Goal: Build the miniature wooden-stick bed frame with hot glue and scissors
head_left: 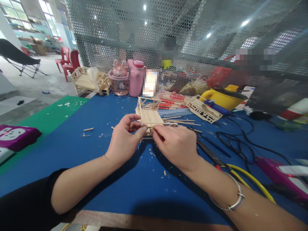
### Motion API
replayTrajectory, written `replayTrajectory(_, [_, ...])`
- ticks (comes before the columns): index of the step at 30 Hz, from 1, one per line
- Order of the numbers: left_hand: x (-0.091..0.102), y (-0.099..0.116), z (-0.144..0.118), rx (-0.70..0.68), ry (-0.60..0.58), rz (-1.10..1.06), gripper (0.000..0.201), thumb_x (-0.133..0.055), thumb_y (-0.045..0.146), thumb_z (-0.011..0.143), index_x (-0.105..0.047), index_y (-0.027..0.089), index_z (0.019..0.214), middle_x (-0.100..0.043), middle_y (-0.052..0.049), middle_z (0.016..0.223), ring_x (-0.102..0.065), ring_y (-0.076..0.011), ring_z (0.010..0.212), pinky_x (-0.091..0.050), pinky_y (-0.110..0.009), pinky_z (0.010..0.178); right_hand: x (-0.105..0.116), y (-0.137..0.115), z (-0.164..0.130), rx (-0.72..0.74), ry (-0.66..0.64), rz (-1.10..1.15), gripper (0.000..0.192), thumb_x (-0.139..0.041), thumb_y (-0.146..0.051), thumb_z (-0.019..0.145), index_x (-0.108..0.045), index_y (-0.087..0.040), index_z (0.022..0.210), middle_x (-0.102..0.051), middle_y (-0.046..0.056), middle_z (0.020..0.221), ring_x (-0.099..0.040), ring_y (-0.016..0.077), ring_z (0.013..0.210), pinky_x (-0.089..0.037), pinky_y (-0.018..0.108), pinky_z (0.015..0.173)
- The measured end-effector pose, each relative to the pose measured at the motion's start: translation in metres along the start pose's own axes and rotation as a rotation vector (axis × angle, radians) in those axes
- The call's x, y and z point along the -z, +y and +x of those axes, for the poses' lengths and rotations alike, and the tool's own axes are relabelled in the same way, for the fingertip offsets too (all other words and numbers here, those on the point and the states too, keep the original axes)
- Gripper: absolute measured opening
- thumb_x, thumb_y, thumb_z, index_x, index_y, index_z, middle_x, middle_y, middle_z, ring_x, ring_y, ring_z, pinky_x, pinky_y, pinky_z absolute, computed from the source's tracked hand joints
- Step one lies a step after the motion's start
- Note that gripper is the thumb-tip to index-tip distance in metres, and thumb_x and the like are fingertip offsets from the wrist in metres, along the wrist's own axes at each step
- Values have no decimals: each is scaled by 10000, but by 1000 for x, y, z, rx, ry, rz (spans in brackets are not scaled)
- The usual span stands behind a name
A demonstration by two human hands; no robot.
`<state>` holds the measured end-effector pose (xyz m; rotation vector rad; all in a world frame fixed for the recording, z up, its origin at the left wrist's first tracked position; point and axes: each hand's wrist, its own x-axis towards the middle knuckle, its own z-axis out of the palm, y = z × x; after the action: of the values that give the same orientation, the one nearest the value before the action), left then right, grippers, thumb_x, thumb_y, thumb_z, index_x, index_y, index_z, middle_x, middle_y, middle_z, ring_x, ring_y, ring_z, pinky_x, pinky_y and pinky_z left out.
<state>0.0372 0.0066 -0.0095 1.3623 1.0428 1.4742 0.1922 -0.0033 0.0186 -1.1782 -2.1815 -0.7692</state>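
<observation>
A small model built from thin wooden sticks (150,116) stands on the blue table between my hands. It has a slatted flat top and a raised frame at the back. My left hand (125,138) closes on its front left corner, thumb and fingertips pressed to the sticks. At the front edge, my right hand (179,146) is closed in a pinch around a thin wooden stick, mostly covered by the fingers. Several loose sticks (185,122) lie just behind the right hand. The lower front of the model is partly hidden by my fingers.
Scissors (208,150) and black cables (240,141) lie right. Behind are a stick panel (204,109), a yellow pot (228,98), a pink bottle (136,78), a pink rabbit-eared cup (119,80) and another stick model (89,81). Purple power strips (20,136) flank the table.
</observation>
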Motion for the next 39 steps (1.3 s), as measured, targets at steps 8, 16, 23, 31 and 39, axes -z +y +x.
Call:
replayTrajectory(8, [0,2,0,-6,10,34,303,-671,208,733,-520,193,995,-671,5,770,-638,-139,762,-455,-254,690,0,-5,1,-36,-11,-27,268,-517,-249,847,-617,-195,605,-666,-6,559,-523,112,474,-230,278,535])
replayTrajectory(16, [0,2,0,-10,18,75,306,-672,226,728,-523,195,993,-670,6,757,-633,-144,753,-456,-263,697,-1,-5,-1,-33,-17,-32,283,-499,-246,854,-604,-193,597,-660,-4,550,-515,111,469,-210,278,528])
replayTrajectory(23, [1,3,0,-32,9,115,325,-655,222,731,-500,195,1015,-652,-3,788,-627,-150,772,-468,-285,740,-2,-5,1,-40,-31,-26,272,-499,-256,853,-621,-196,618,-667,2,555,-524,120,469,-211,273,521])
replayTrajectory(31, [-1,2,-3,-79,-11,149,398,-639,134,709,-459,194,1059,-656,-21,878,-618,-150,844,-448,-310,824,1,-5,1,-60,-27,-8,244,-522,-234,836,-625,-193,619,-670,-2,563,-537,112,479,-220,276,527])
replayTrajectory(39, [-4,0,-2,-54,-72,119,634,-650,181,727,-360,176,1292,-651,-7,840,-624,-151,844,-463,-328,852,0,-4,0,-64,-25,-21,274,-515,-263,851,-619,-201,605,-666,-11,554,-536,117,470,-209,278,516])
